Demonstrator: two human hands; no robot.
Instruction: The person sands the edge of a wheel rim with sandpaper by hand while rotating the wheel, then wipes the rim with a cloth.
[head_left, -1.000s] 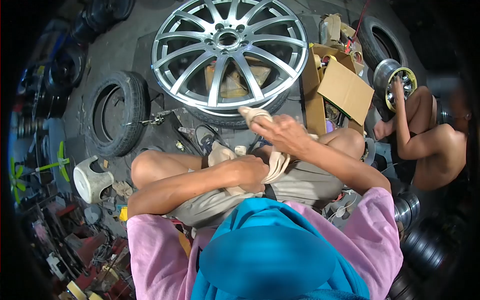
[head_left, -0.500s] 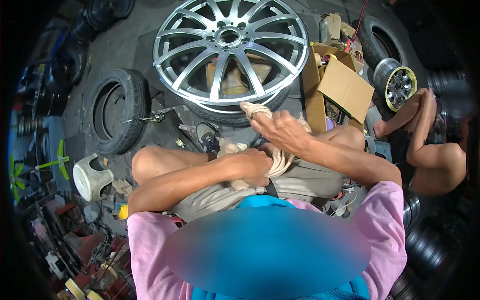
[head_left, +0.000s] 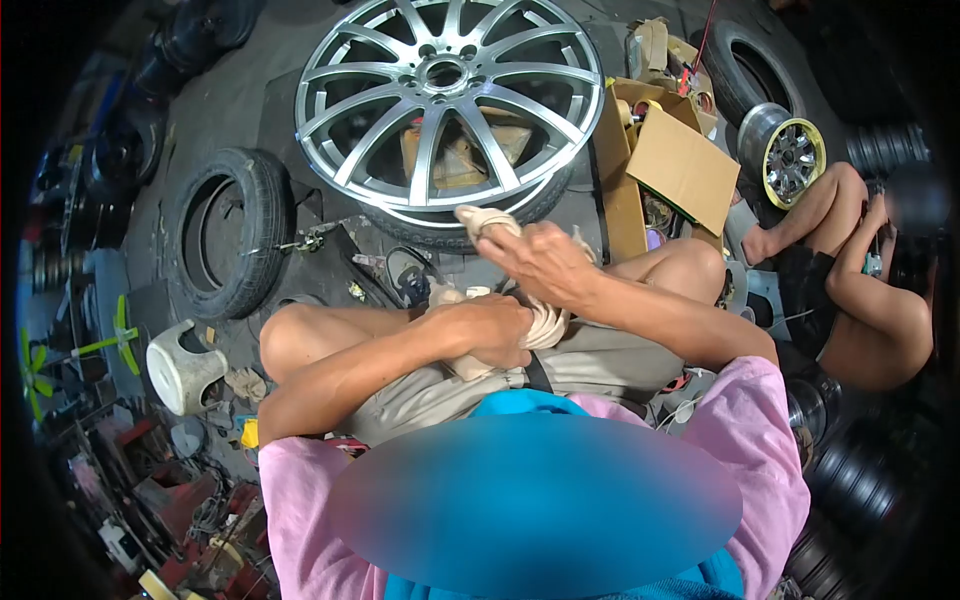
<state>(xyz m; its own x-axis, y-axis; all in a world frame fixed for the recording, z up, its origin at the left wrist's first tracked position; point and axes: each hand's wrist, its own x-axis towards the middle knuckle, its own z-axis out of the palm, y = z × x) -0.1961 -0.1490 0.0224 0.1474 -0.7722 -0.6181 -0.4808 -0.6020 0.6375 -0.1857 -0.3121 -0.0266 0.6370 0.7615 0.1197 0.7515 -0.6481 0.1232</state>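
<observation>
A beige cloth (head_left: 547, 325) is bunched between my two hands over my lap. My left hand (head_left: 485, 332) is closed on its gathered lower part. Above and to the right, my right hand (head_left: 545, 262) is closed on the twisted upper part, and cloth is wrapped round the fingers near its tip. Just beyond my hands, a large silver multi-spoke wheel rim (head_left: 432, 150) lies on top of a black tire (head_left: 440, 238). Cardboard shows through the spokes. The cloth's tip is close to the rim's near edge.
Another tire (head_left: 270, 235) lies at left, near a white stool (head_left: 185, 370). An open cardboard box (head_left: 685, 165) with tape rolls stands at right. Beyond it are a yellow-edged rim (head_left: 793, 162), a tire (head_left: 735, 85) and a seated person (head_left: 880, 320).
My right hand has shifted slightly left with the cloth. The other person's hand has left the yellow-edged rim and is now near their knees. The view has shifted a little.
</observation>
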